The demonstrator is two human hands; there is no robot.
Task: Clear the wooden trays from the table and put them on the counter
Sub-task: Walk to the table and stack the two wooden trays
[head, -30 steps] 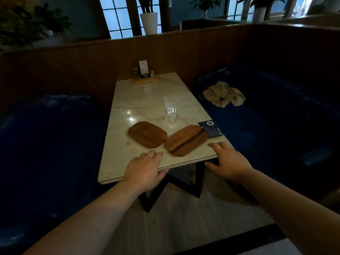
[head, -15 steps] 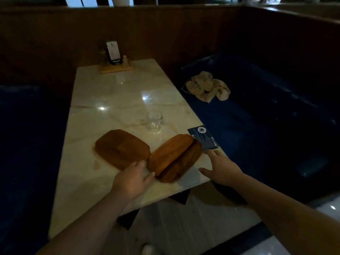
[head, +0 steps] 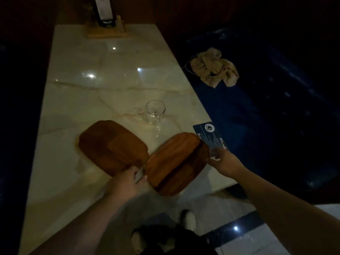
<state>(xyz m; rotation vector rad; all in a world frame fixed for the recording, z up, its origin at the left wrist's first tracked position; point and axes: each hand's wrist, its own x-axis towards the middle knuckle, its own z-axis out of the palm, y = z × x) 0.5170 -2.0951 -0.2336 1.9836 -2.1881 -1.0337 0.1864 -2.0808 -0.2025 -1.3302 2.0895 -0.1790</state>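
Two places on the marble table (head: pixel 110 92) hold wooden trays. A single tray (head: pixel 112 146) lies on the left. Beside it on the right, two trays are stacked (head: pixel 176 162), the upper one shifted sideways, near the table's front edge. My left hand (head: pixel 125 181) rests at the near edge where the single tray and the stack meet, thumb apart, holding nothing that I can see. My right hand (head: pixel 224 162) touches the stack's right end, its fingertips on the near end of a blue card (head: pixel 209 137). Whether it grips anything is unclear.
An empty glass (head: pixel 155 112) stands just behind the trays. A wooden holder with a menu card (head: pixel 106 28) sits at the table's far end. Dark blue bench seats flank the table; a beige cloth (head: pixel 215 70) lies on the right one. My shoes show below.
The camera has come closer and tilted down. My left hand moved forward to the gap between the trays. My right hand moved up to the stack's right end and the blue card.
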